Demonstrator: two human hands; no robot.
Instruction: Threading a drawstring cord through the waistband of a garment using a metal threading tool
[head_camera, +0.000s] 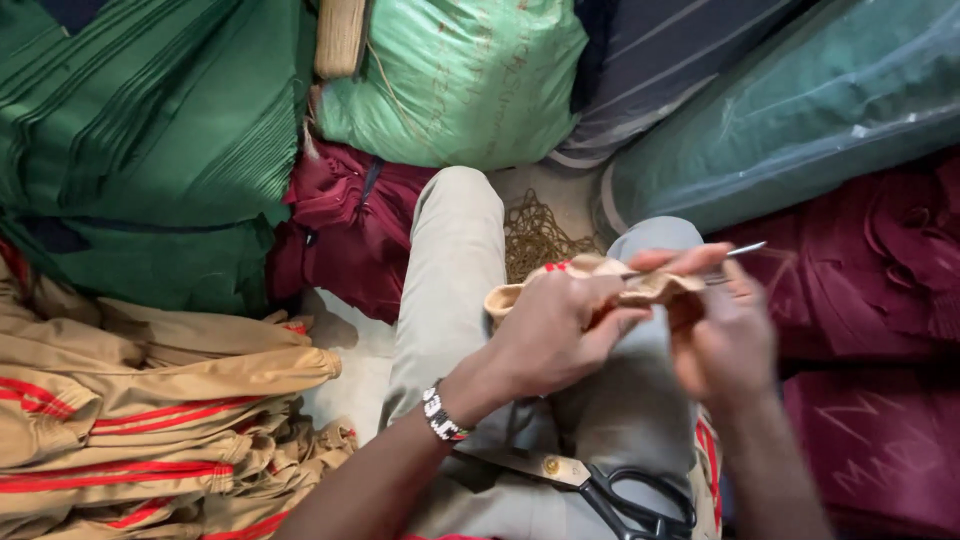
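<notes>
- The left hand (553, 335) grips a bunched tan cloth (600, 283) over the lap (470, 300), fingers and thumb curled round the fold; my guess is it is held taut so that one spot faces up for work.
- The right hand (722, 335), just right of the cloth, pinches a thin metal tool (742, 249) between thumb and fingertips. The tool's free end points up and away to the right, and its other end meets the cloth. It is blurred, so I cannot tell whether it is a needle, a hook or a seam picker.
- A beaded wristband (441, 413) sits on the left wrist, below the cloth.
- Scissors (600, 487) lie on the lap below the cloth, blades to the left and black handles to the right, probably kept there to be within easy reach.
- A tangle of brownish thread (535, 235) lies on the floor just above the cloth, between the knees.
- Left of the cloth, folded tan garments (150, 420) with red stripes are stacked; they look like the same fabric.
- Further up on the left stands a pile of green cloth (150, 130), with maroon cloth (340, 230) beside it.
- Above the cloth sits a green sack (460, 75); a teal wrapped bundle (800, 110) lies up to the right, and maroon bundles (870, 330) lie right of the cloth.
</notes>
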